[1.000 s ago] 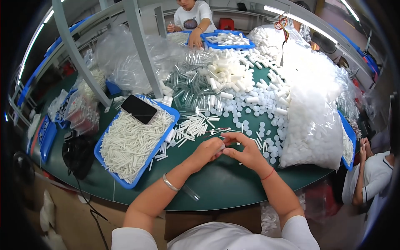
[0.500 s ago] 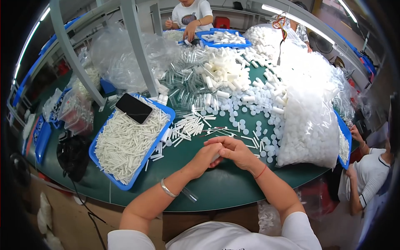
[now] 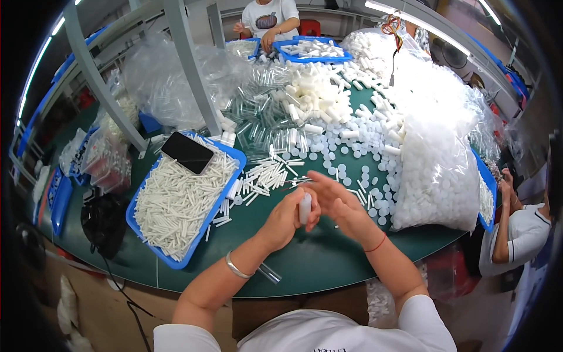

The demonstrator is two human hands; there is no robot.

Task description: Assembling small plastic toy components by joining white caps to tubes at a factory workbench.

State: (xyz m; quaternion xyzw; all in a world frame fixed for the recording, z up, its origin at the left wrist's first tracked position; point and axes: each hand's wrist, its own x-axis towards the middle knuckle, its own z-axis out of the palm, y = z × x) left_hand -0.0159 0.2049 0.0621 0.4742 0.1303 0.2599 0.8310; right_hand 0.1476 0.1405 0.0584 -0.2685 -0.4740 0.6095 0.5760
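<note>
Green table (image 3: 305, 264), one blue tray (image 3: 146, 234), one white tube (image 3: 304, 208) gripped by left hand (image 3: 285, 220), right hand (image 3: 340, 205) open beside.

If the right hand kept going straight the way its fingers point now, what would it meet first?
The right hand has its fingers pointing up and left across the table. Probably the loose white sticks lying just beyond the fingertips, before the blue tray; depth is hard to judge from this head view.

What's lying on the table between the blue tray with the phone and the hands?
In the head view, loose white tubes lie scattered on green table between the blue tray and left hand.
</note>
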